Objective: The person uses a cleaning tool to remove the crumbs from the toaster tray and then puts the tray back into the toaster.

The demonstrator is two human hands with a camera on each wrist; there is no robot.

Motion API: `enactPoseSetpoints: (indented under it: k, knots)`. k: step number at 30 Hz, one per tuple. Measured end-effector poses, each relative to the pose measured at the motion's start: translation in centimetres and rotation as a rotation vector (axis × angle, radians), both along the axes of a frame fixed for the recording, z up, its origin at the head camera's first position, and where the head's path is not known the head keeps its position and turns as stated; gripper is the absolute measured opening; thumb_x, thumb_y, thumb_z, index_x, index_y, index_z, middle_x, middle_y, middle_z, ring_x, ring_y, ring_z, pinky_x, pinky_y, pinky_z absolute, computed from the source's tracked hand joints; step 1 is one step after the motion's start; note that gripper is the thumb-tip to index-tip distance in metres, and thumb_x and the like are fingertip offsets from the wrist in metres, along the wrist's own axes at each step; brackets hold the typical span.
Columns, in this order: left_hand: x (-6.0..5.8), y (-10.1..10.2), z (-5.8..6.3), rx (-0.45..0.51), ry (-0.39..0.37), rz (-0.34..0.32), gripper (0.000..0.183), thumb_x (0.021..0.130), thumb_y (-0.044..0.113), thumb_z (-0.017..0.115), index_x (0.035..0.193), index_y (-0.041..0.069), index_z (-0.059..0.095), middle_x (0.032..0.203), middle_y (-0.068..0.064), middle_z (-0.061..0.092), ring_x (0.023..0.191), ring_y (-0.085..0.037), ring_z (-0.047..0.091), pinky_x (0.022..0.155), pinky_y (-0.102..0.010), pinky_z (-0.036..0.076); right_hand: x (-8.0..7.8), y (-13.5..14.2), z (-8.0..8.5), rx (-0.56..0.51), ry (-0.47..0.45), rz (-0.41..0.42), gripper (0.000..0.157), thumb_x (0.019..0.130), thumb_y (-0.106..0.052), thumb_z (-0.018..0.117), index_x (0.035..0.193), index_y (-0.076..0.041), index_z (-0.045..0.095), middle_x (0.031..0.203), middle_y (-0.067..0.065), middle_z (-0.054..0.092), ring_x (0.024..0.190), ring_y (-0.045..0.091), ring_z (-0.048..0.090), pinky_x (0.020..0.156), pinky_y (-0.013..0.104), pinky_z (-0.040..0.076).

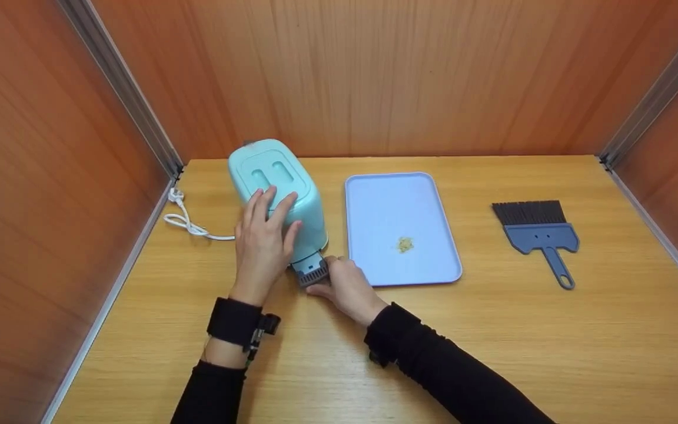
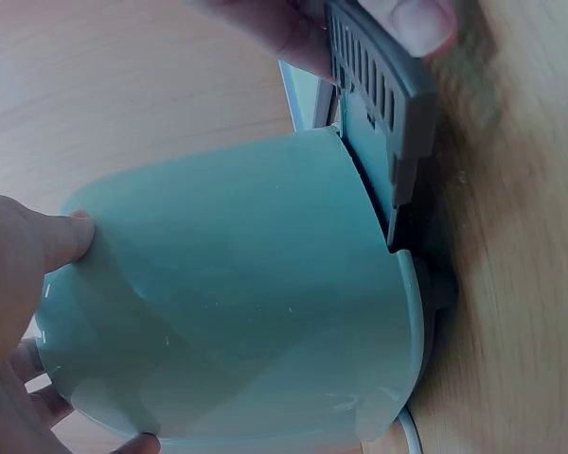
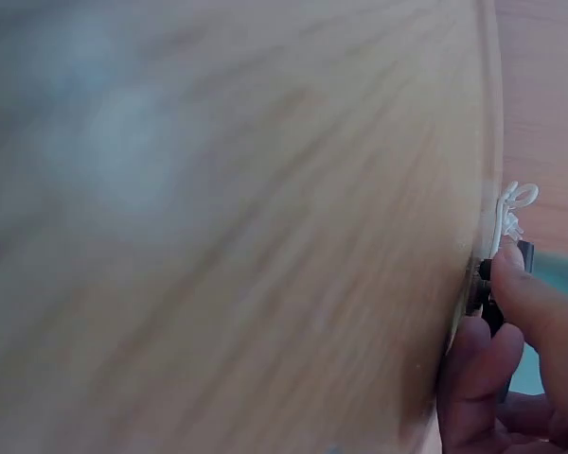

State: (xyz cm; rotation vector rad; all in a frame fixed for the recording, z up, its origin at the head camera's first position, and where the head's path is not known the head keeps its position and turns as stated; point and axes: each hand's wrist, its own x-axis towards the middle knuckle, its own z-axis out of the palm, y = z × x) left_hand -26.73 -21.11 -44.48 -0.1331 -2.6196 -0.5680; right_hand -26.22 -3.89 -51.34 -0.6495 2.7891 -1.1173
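A mint-green toaster (image 1: 309,218) stands left of the middle, with two oblong recesses in its top. My left hand (image 1: 261,247) rests on its near top end, fingers spread; in the left wrist view its thumb (image 2: 66,236) touches the shell. From the toaster's low near end a crumb tray (image 1: 311,271) sticks partly out, with a slotted dark grey front (image 2: 383,80). My right hand (image 1: 351,290) pinches that front between thumb and fingers. The right wrist view shows this hand (image 3: 521,359) at the frame's right edge, largely hiding the crumb tray.
Right of the toaster lies a pale blue serving tray (image 1: 398,203) with a small heap of crumbs (image 1: 405,244). Farther right is a blue-grey hand brush (image 1: 541,235) with dark bristles. A white power cord (image 1: 189,225) with its plug lies at left. Wooden panels (image 1: 374,76) enclose the table.
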Motion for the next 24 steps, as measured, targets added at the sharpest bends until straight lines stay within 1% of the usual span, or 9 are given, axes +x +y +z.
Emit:
enactPoseSetpoints:
  k: [3,6,8,10,13,15,17,21,24]
  knots:
    - [0.0,-0.1,0.0,0.003,-0.002,0.001,0.048,0.108,0.034,0.065,0.155,0.027,0.057,0.17,-0.014,0.041,0.161,-0.039,0.029,0.116,-0.072,0.04,-0.1,-0.3,-0.1,0.026,0.054,0.002,0.046,0.091,-0.029,0.087,0.117,0.005,0.069,0.107,0.019,0.077,0.099,0.032,0.077,0.084,0.044,0.064]
    - [0.1,-0.1,-0.1,0.004,0.001,0.001,0.048,0.108,0.034,0.065,0.155,0.027,0.057,0.169,-0.014,0.041,0.161,-0.039,0.03,0.115,-0.071,0.041,-0.5,-0.6,-0.3,0.032,0.067,0.002,0.041,0.093,-0.023,0.086,0.115,0.007,0.069,0.107,0.022,0.077,0.098,0.035,0.077,0.084,0.045,0.065]
    - [0.1,-0.1,-0.1,0.003,0.005,0.0,0.048,0.108,0.034,0.065,0.155,0.027,0.057,0.169,-0.014,0.042,0.161,-0.04,0.03,0.115,-0.071,0.042,-1.2,-0.8,-1.3,0.025,0.059,-0.012,0.038,0.094,-0.021,0.084,0.116,0.006,0.069,0.108,0.022,0.077,0.099,0.036,0.077,0.085,0.046,0.064]
    - [0.1,0.0,-0.1,0.0,0.011,-0.001,0.048,0.108,0.034,0.066,0.155,0.027,0.057,0.169,-0.014,0.042,0.161,-0.04,0.031,0.115,-0.071,0.041,-2.1,-1.0,-2.6,0.023,0.059,-0.022,0.034,0.096,-0.02,0.082,0.116,0.004,0.069,0.108,0.021,0.077,0.099,0.035,0.077,0.085,0.047,0.064]
    - [0.1,0.0,-0.1,-0.003,0.014,-0.002,0.048,0.108,0.034,0.066,0.155,0.027,0.058,0.169,-0.014,0.042,0.16,-0.04,0.031,0.116,-0.072,0.04,-2.2,-1.0,-2.5,0.025,0.047,-0.031,0.029,0.099,-0.018,0.079,0.114,0.004,0.069,0.106,0.021,0.077,0.099,0.035,0.077,0.084,0.048,0.064]
    - [0.1,-0.1,-0.1,-0.004,0.027,-0.006,0.048,0.108,0.034,0.066,0.154,0.026,0.058,0.168,-0.015,0.043,0.16,-0.04,0.032,0.116,-0.072,0.04,-2.2,-1.0,-2.2,0.039,0.063,-0.026,0.027,0.099,-0.018,0.078,0.112,0.004,0.069,0.103,0.021,0.077,0.096,0.035,0.077,0.08,0.047,0.064]
    - [0.1,-0.1,-0.1,-0.003,0.036,-0.01,0.047,0.108,0.033,0.066,0.153,0.025,0.059,0.167,-0.015,0.044,0.159,-0.04,0.033,0.116,-0.073,0.04,-2.2,-1.1,-1.8,0.049,0.073,-0.027,0.026,0.1,-0.018,0.077,0.11,0.004,0.068,0.1,0.022,0.076,0.094,0.036,0.077,0.076,0.047,0.063]
    - [0.0,-0.1,-0.1,-0.007,0.046,-0.018,0.047,0.107,0.032,0.067,0.153,0.024,0.06,0.166,-0.016,0.046,0.159,-0.041,0.035,0.117,-0.073,0.039,-3.9,-1.3,-4.2,0.081,0.145,-0.05,0.032,0.101,-0.026,0.077,0.111,0.002,0.066,0.096,0.021,0.077,0.089,0.034,0.079,0.069,0.042,0.063]
    - [0.0,-0.2,-0.1,-0.009,0.04,-0.016,0.047,0.107,0.032,0.067,0.153,0.024,0.06,0.167,-0.016,0.045,0.159,-0.041,0.034,0.117,-0.073,0.039,-4.0,-1.3,-3.6,0.078,0.135,-0.054,0.032,0.1,-0.026,0.078,0.109,0.003,0.067,0.096,0.021,0.077,0.089,0.036,0.079,0.071,0.045,0.063]
